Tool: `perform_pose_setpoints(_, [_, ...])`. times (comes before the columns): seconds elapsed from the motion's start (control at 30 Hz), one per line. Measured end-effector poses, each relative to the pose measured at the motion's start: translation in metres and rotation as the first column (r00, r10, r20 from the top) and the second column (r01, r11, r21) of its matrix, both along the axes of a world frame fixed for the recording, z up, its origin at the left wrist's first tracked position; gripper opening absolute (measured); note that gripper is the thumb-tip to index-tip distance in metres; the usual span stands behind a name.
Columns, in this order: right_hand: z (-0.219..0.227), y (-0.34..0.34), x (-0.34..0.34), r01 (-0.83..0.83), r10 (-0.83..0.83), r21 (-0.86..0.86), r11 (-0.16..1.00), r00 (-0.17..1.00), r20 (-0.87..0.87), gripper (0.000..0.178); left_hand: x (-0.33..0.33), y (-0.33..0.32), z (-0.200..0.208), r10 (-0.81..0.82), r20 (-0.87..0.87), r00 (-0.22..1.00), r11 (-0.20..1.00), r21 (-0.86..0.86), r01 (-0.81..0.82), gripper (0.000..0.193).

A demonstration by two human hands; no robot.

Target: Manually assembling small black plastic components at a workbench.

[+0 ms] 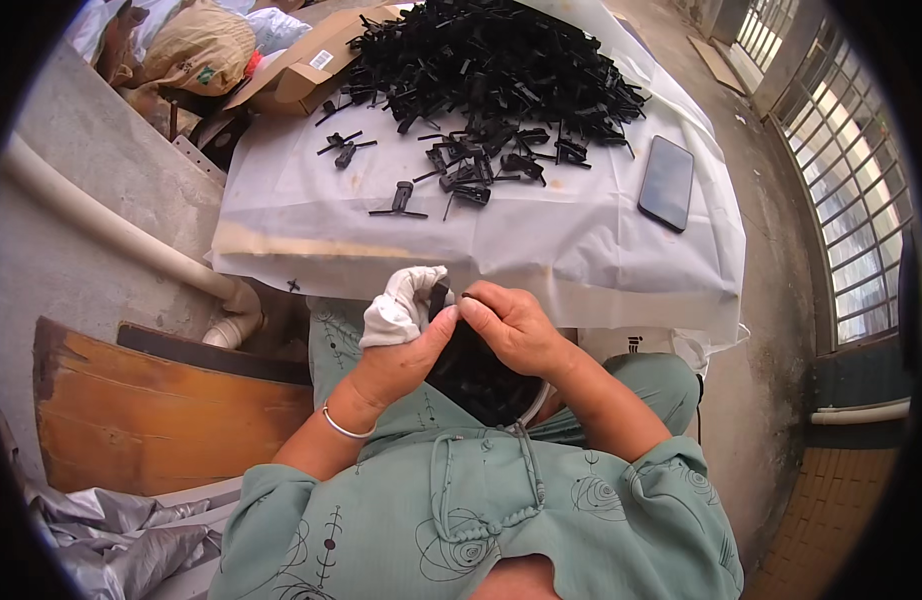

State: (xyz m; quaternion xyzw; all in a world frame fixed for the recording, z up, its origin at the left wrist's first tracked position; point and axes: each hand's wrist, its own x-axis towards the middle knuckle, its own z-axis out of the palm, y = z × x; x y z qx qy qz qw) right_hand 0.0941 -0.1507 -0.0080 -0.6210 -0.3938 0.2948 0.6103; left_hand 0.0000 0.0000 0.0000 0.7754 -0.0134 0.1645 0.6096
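My left hand (413, 325), its fingers wrapped in a white cloth glove with the thumb bare, grips a small black plastic part (440, 297). Beside it my right hand (509, 322) is closed in a pinch, thumb and forefinger at the tip of my left thumb. A dark bit shows at its fingertips, too small to name. Below both hands, in my lap, sits a black container or bag (486, 385) with dark contents I cannot make out. On the table ahead lie several loose black plastic parts (403, 200) with thin crossing arms.
A big heap of similar black parts (491, 65) covers the far side of the white-sheeted table (331, 215). A smartphone (667, 183) lies at the right, an open cardboard box (306, 65) at the back left. A pipe (111, 230) and wooden board (171, 410) stand left.
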Motion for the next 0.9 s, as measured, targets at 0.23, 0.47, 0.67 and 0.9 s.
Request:
perform_pose_setpoints(0.23, [-0.008, -0.005, 0.004, 0.187, -0.187, 0.046, 0.981, 0.871, 0.454, 0.011, 0.002, 0.000, 0.012, -0.043, -0.156, 0.987, 0.880, -0.473, -0.037, 0.034])
perform_pose_setpoints(0.47, [0.000, 0.000, 0.000, 0.156, -0.169, 0.074, 0.985, 0.954, 0.246, 0.010, -0.001, 0.001, 0.021, -0.211, -0.323, 0.922, 0.946, -0.305, 0.110, 0.036])
perform_pose_setpoints(0.67, [0.004, -0.004, 0.006, 0.050, -0.037, -0.061, 0.997, 0.980, 0.196, 0.022, 0.003, 0.001, 0.010, -0.147, -0.346, 0.927, 0.957, -0.285, 0.046, 0.030])
perform_pose_setpoints(0.9, [-0.006, 0.002, 0.002, -0.005, 0.015, -0.082, 0.997, 0.992, 0.127, 0.027, 0.006, -0.002, 0.009, -0.148, -0.287, 0.946, 0.980, -0.168, 0.102, 0.025])
